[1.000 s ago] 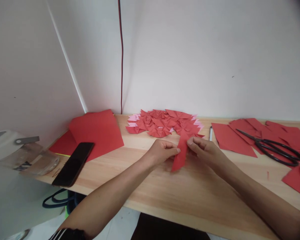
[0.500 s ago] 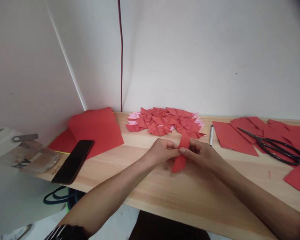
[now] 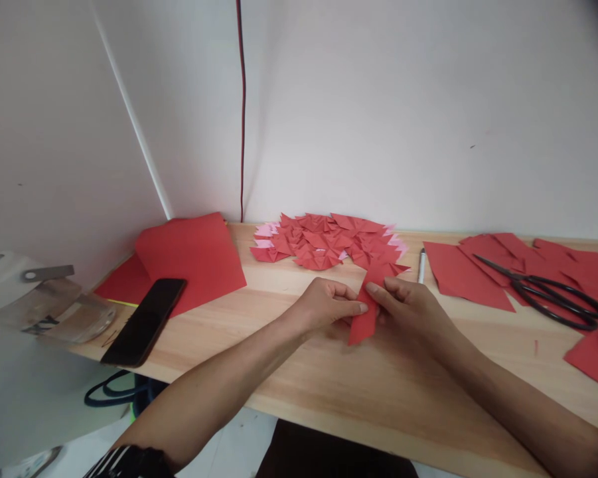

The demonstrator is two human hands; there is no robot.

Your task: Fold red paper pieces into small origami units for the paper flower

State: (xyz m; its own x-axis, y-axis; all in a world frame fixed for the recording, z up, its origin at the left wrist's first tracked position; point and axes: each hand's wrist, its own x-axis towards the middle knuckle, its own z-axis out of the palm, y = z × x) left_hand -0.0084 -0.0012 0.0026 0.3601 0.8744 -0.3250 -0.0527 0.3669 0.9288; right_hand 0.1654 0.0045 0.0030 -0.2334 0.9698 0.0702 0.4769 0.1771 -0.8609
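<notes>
A folded strip of red paper (image 3: 364, 325) is held above the wooden table (image 3: 323, 392), slanting from upper right to lower left. My left hand (image 3: 326, 302) pinches its left edge, thumb on the front face. On the other edge my right hand (image 3: 408, 302) grips it, thumb also pressed on the front and fingers behind. The fingertips behind the strip are partly hidden. Just beyond the hands lies a pile of folded red paper pieces (image 3: 323, 239), with some pink ones (image 3: 266, 231) at its sides.
Red paper squares (image 3: 465, 275) lie on the right with black-handled scissors (image 3: 552, 292) on top. Beside them is a white marker (image 3: 422, 267). To the left are large red sheets (image 3: 194, 259), a black phone (image 3: 145, 322) and a clear plastic jug (image 3: 79, 315).
The strip has shifted slightly right and stands a little more upright. My right thumb has moved higher on it; my left hand still pinches the left edge.
</notes>
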